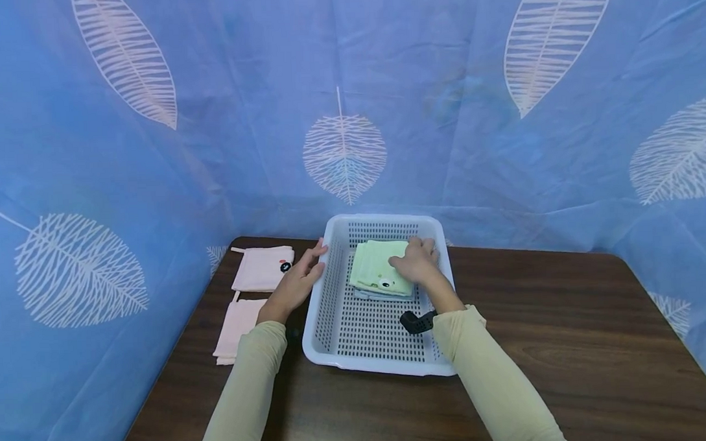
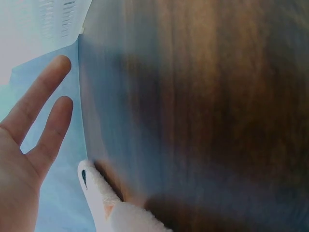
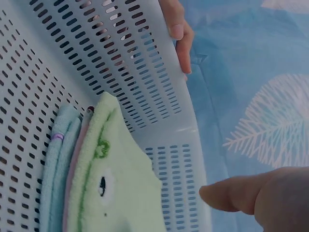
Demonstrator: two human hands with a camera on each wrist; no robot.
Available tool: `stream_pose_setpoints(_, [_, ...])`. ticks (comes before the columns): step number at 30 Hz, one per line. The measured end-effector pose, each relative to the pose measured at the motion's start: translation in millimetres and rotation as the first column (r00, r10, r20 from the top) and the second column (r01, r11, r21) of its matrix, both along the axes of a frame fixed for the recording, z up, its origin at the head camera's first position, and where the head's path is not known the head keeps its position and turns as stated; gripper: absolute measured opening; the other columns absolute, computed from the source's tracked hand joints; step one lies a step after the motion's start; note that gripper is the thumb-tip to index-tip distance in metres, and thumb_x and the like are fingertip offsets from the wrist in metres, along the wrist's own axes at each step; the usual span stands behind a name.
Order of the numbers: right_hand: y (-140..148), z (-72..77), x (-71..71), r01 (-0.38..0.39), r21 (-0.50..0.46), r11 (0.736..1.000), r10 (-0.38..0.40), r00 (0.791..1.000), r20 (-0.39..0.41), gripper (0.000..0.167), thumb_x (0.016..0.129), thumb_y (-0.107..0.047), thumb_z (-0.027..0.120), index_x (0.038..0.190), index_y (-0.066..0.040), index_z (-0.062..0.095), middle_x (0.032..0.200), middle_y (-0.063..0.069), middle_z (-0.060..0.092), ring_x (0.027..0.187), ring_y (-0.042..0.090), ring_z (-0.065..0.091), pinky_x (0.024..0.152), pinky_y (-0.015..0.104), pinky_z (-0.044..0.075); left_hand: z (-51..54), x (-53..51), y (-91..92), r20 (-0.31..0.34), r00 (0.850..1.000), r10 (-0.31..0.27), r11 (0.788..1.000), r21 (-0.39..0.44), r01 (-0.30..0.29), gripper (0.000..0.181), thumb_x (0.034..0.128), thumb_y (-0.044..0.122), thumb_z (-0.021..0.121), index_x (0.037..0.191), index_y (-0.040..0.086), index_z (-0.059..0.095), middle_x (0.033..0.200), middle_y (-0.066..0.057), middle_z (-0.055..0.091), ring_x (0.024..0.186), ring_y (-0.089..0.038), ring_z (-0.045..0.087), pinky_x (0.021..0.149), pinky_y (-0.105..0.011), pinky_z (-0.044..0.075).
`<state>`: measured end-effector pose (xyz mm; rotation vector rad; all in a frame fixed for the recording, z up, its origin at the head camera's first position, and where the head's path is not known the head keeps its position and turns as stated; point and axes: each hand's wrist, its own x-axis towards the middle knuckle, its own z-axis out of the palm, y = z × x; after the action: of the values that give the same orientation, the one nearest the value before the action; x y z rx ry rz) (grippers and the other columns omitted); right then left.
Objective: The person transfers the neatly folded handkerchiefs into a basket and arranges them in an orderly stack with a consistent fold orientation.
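A white perforated plastic basket (image 1: 381, 369) stands on the table. In it lies a stack of folded towels: a light green towel (image 1: 371, 262) with an animal face on top, a thin pink edge (image 3: 79, 150) beneath, and a light blue towel (image 3: 60, 135) at the bottom. My right hand (image 1: 417, 262) is over the right side of the green towel; in the right wrist view its thumb (image 3: 231, 193) is straight and apart from the cloth. My left hand (image 1: 297, 284) is at the basket's left rim, fingers extended, fingertips at the rim.
Two folded pink towels (image 1: 266, 269) lie left of the basket, the nearer one (image 1: 240, 325) partly behind my left forearm. A blue leaf-patterned cloth (image 1: 444, 146) hangs behind the brown table (image 1: 566, 317). A black wrist mount (image 1: 416, 323) shows by my right wrist.
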<state>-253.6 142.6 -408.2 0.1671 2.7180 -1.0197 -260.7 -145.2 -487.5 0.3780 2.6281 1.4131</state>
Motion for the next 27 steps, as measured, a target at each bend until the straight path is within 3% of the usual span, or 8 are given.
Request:
stream_pose_setpoints(8, [3,15.3,10.6,-0.085,0.075,0.994,0.091,0.993,-0.079,0.075,0.104,-0.045,0.052,0.159,-0.001,0.027,0.166,0.025,-0.001,0.151,0.047,0.002,0.118,0.064,0.021,0.4,0.2,0.2,0.001,1.0,0.005,1.0,-0.021,-0.005,0.051,0.1052,0.059,0.041,0.154,0.053,0.029,0.172,0.019,0.014,0.131,-0.032,0.059,0.1,-0.059,0.052])
stream_pose_setpoints(16, [17,28.6,18.2,-0.163,0.154,0.974,0.184,0.974,-0.13,0.086,0.101,-0.055,0.053,0.163,-0.004,0.019,0.17,0.023,-0.011,0.156,0.046,-0.014,0.121,0.072,0.0,7.0,1.1,-0.1,-0.005,1.0,0.026,0.993,-0.112,-0.027,0.054,0.1035,0.065,0.037,0.155,0.053,0.027,0.171,0.02,0.015,0.152,-0.032,0.037,0.113,-0.066,0.038])
stream_pose_setpoints(22, [34,30.7,23.3,-0.208,0.193,0.959,0.234,0.964,-0.126,0.095,0.099,-0.061,0.053,0.165,-0.007,0.01,0.17,0.023,-0.017,0.155,0.048,-0.02,0.119,0.074,-0.006,9.3,2.8,0.7,-0.055,0.998,0.013,0.984,-0.176,-0.023,0.055,0.105,0.062,0.035,0.158,0.048,0.027,0.172,0.017,0.014,0.151,-0.031,0.039,0.113,-0.065,0.038])
stream_pose_setpoints(27, [49,26.0,27.9,-0.226,0.192,0.955,0.248,0.963,-0.102,0.099,0.098,-0.061,0.054,0.165,-0.008,0.005,0.17,0.021,-0.019,0.155,0.049,-0.02,0.118,0.076,-0.006,10.8,5.3,0.2,-0.135,0.991,0.013,0.967,-0.251,-0.047,0.053,0.1066,0.059,0.033,0.158,0.044,0.03,0.172,0.016,0.017,0.15,-0.028,0.042,0.112,-0.062,0.041])
